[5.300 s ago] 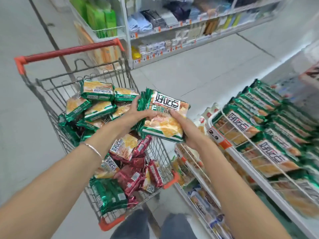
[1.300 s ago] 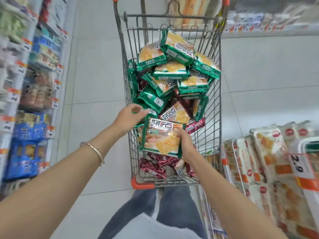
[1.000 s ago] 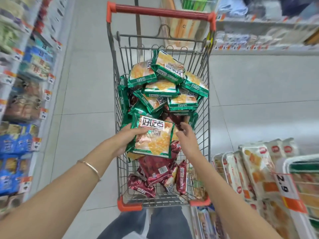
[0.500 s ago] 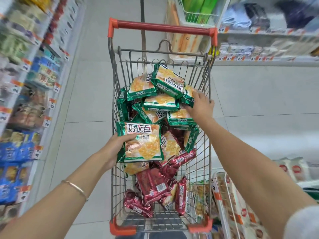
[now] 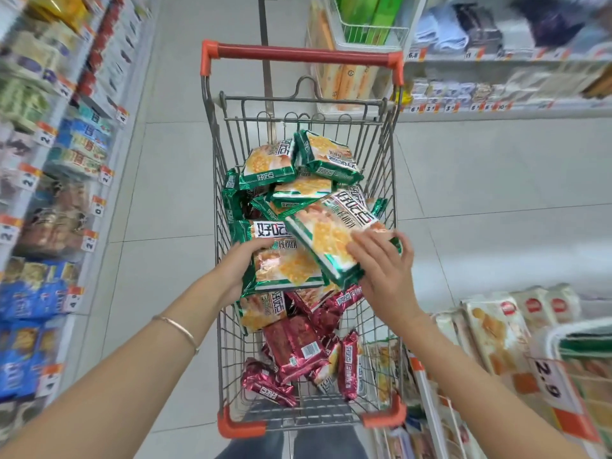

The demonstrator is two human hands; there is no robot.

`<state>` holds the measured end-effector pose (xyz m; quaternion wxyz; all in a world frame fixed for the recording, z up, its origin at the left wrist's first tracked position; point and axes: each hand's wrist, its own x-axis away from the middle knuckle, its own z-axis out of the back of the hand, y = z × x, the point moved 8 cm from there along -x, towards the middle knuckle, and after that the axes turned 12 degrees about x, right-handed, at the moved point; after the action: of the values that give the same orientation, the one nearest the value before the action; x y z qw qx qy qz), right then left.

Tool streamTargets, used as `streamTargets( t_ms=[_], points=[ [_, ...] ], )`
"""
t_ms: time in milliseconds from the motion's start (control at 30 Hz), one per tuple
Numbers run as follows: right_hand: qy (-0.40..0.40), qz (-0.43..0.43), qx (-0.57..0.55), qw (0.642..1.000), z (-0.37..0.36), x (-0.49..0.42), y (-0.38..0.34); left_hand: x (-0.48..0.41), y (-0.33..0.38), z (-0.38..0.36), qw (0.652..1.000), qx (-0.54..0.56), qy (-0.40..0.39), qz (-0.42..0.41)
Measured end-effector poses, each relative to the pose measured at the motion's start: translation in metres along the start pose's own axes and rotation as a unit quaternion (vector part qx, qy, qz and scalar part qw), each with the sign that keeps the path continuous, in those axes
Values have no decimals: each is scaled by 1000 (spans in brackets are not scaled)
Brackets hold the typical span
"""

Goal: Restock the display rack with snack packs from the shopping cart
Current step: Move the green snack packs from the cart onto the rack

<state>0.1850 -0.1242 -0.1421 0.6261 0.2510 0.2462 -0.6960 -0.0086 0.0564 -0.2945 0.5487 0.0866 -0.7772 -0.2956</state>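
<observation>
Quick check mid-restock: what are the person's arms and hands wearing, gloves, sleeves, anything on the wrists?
No gloves on the left hand or right hand. Both forearms are bare, no sleeve in view. A thin gold-coloured bangle circles the left wrist; the right wrist carries nothing.

A grey tiled floor (image 5: 159, 210) ran along the aisle. Shelving on the left (image 5: 49, 160) carried blurred packets and orange price tags. Farther off, a wire basket (image 5: 392, 38) held green boxes (image 5: 364, 11) beside folded cloths (image 5: 440, 28).
</observation>
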Motion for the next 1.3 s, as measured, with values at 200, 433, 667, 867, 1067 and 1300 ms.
streamTargets(
  t_ms=[200,433,667,867,1067,1300],
  points=[
    [7,56,-21,998,31,11,-31,72,10,-29,998,-56,-33,-10],
    [-106,158,-52,980,34,23,-64,109,10,-53,985,-116,-114,51],
    [-202,-442,-295,823,90,50,-8,136,12,-111,969,-145,-199,12],
    [-182,-605,-524,570,150,124,4,203,-33,-232,908,-264,-324,10],
    [12,-651,-449,612,280,206,44,280,-114,-351,862,-322,-390,-42],
    [128,-710,-332,608,444,334,37,368,-244,-452,811,-375,-436,-110]
  ],
)
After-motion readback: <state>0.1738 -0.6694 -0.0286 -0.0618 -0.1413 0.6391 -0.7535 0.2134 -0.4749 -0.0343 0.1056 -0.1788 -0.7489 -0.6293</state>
